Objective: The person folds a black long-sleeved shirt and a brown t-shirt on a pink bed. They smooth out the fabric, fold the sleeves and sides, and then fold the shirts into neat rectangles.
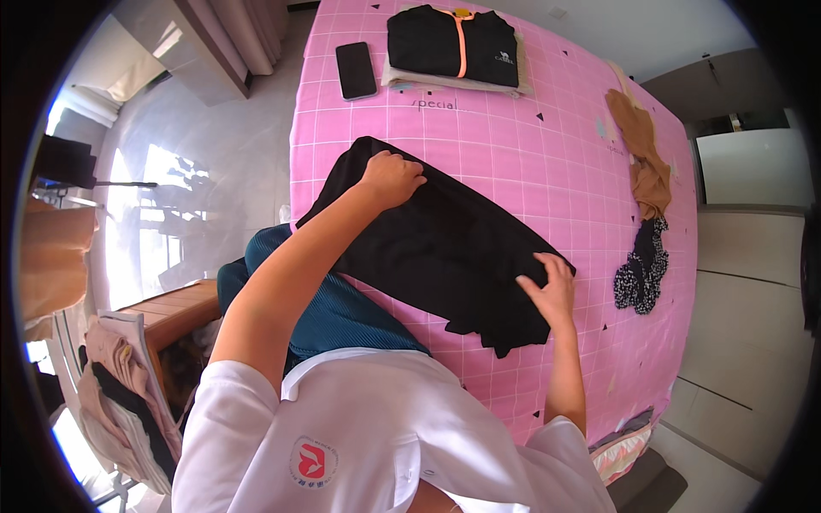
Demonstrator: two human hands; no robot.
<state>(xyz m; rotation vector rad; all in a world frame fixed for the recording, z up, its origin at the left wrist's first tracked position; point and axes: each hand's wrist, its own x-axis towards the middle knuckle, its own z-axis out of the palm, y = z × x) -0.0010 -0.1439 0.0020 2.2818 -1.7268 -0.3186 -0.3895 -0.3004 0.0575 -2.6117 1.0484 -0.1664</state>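
Note:
A black garment (442, 250) lies spread slantwise on the pink checked bed cover (500, 154), its lower right edge uneven. My left hand (392, 179) rests on the upper left part of the cloth near its far edge, fingers bent; whether fabric is pinched under them is hidden. Near the garment's right end, my right hand (551, 288) touches the cloth with thumb and fingers apart. Part of the near side of the garment lies beside my left forearm and over my teal ribbed trousers (353, 314).
At the far edge are a phone (356, 70) and a folded black jacket with an orange zip (458, 48) on light cloth. Brown clothing (641, 154) and a black-and-white patterned garment (643, 269) lie on the right. A wooden bench (183, 308) and hanging clothes (125, 397) stand left.

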